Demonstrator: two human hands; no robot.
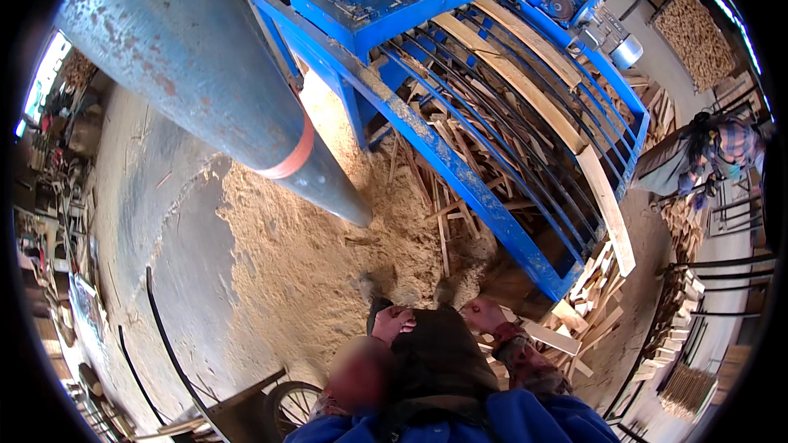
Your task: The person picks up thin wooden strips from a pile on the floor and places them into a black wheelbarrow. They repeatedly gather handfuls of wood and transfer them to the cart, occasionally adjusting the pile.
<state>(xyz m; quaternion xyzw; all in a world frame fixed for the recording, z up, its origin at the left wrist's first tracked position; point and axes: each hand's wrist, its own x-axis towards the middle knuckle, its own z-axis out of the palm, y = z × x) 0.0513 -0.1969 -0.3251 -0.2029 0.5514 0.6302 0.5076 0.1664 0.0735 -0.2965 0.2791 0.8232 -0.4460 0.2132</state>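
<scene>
My left hand (392, 323) hangs in front of my dark trousers (439, 349), its fingers curled in with nothing visible in them. On the other side of the trousers is my right hand (484, 315), also curled, near the end of the blue machine frame (460, 184) but apart from it. Long pale planks (525, 82) lie along the machine's dark bars (501, 127); one plank (606, 209) sticks out past the end. Scrap wood strips (468, 143) are heaped beneath the bars.
Sawdust (320, 258) covers the floor at my feet. A thick blue-grey pipe (197, 66) slants down at the left. A spoked wheel (294, 406) stands at the lower left. Cut wood pieces (603, 295) are piled at the right, and another person (722, 152) works beyond the machine.
</scene>
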